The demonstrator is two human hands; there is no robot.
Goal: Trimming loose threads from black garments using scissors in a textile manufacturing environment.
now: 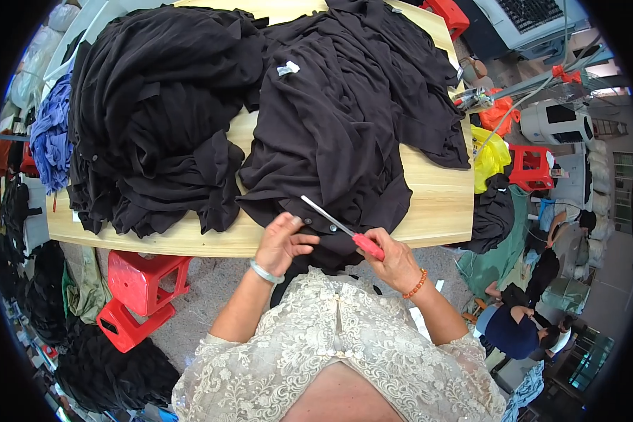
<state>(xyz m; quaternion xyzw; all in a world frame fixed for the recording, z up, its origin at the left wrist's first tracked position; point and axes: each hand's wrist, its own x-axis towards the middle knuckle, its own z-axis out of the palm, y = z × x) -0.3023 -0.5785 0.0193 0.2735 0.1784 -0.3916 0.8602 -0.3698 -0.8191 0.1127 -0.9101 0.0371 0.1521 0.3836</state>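
Observation:
My right hand (389, 257) is closed round the red handle of a tool like a screwdriver (334, 224). Its thin metal shaft points up and to the left, over the hem of a black garment (330, 133). Just left of the shaft, my left hand (281, 244) is held with its fingers apart and nothing visible in it. Dark buttons (333, 228) show on the garment's near edge, between my hands. Part of the cloth hangs over the front edge of the wooden table (439, 204). A small white label (287, 69) lies on the garment.
A large heap of black clothes (162, 105) covers the table's left side, with blue cloth (51, 133) beside it. Red stools (144, 281) stand below on the left. At the right are a yellow bag (491, 156), another red stool (529, 167) and people working (513, 327).

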